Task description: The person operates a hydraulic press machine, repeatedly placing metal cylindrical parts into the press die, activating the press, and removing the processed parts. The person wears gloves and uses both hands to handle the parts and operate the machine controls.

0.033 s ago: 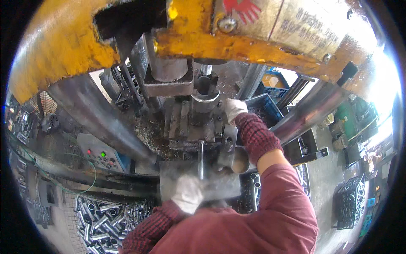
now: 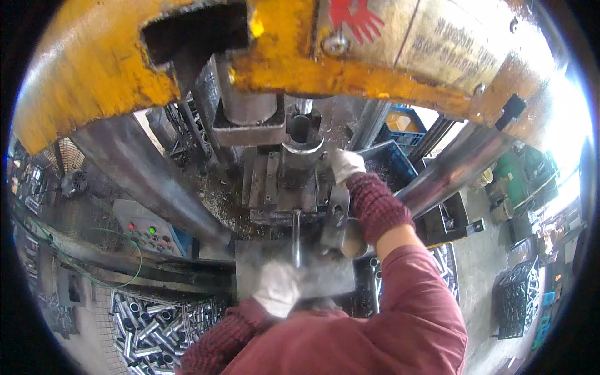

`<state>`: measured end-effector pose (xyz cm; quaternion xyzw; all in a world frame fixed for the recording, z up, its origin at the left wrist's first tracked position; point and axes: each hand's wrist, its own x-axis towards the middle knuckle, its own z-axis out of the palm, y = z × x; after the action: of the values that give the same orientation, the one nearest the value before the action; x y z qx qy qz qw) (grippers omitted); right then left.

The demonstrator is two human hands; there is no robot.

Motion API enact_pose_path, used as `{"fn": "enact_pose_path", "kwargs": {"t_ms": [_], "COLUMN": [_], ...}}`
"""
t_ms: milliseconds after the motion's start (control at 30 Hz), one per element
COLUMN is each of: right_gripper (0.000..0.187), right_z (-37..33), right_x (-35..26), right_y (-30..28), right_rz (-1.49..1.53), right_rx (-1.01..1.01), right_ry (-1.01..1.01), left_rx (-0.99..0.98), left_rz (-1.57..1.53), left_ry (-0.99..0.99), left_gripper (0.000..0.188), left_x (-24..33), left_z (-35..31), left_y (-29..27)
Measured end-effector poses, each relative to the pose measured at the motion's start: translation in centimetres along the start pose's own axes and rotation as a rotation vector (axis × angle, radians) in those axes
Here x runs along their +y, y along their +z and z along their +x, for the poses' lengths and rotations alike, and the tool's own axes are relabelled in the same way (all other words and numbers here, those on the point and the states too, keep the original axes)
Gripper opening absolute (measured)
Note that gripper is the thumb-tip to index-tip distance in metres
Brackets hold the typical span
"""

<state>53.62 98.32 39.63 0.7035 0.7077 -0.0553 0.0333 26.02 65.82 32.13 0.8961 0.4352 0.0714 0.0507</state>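
A steel die block [image 2: 299,165] with a round upright socket sits in the middle of a press. At the block's right side is my right hand [image 2: 345,167], in a white glove. Its fingers face the block and are blurred, so their grip cannot be made out. A slim metal rod [image 2: 297,240] runs from the block's front towards me over a flat steel plate [image 2: 337,273]. Just left of the rod's near end, above the plate, is my left hand [image 2: 277,287], also white-gloved. Motion smears its fingers, and anything in them is hidden.
Thick steel columns [image 2: 150,175] stand left and right beneath a yellow press beam [image 2: 94,69]. A control box [image 2: 153,228] with lit buttons is at left. Cut metal tubes [image 2: 153,328] fill a wire basket at lower left. A blue crate [image 2: 394,162] stands beyond my right hand.
My right forearm has shifted very slightly left and the view has tilted a touch. My left hand stays in nearly the same place.
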Motion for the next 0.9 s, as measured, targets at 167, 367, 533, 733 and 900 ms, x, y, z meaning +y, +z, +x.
{"fn": "enact_pose_path", "kwargs": {"t_ms": [167, 367, 533, 733, 900], "right_gripper": [0.030, 0.045, 0.044, 0.044, 0.044], "right_z": [0.8, 4.3, 8.6, 14.4, 9.5], "right_x": [0.1, 3.2, 8.8, 7.3, 4.6], "right_y": [4.0, 10.1, 5.9, 0.3, 0.7], "right_rz": [0.178, -0.100, -0.206, -0.269, -0.260], "right_rx": [0.208, 0.872, 0.357, 0.235, 0.238], "right_ry": [0.170, -0.184, -0.106, -0.079, -0.096], "left_rx": [0.040, -0.029, -0.006, 0.077, 0.108], "left_rz": [-0.011, -0.291, -0.568, -0.935, -0.402], "left_ry": [0.051, 0.017, 0.071, -0.216, -0.047], "left_gripper": [0.020, 0.019, 0.019, 0.019, 0.018], "left_x": [-0.4, -1.3, -1.7, -0.3, -1.4], "left_z": [-0.3, -0.4, 0.2, 0.3, 0.0], "left_y": [-0.3, 0.2, -0.9, 0.2, 0.7]}}
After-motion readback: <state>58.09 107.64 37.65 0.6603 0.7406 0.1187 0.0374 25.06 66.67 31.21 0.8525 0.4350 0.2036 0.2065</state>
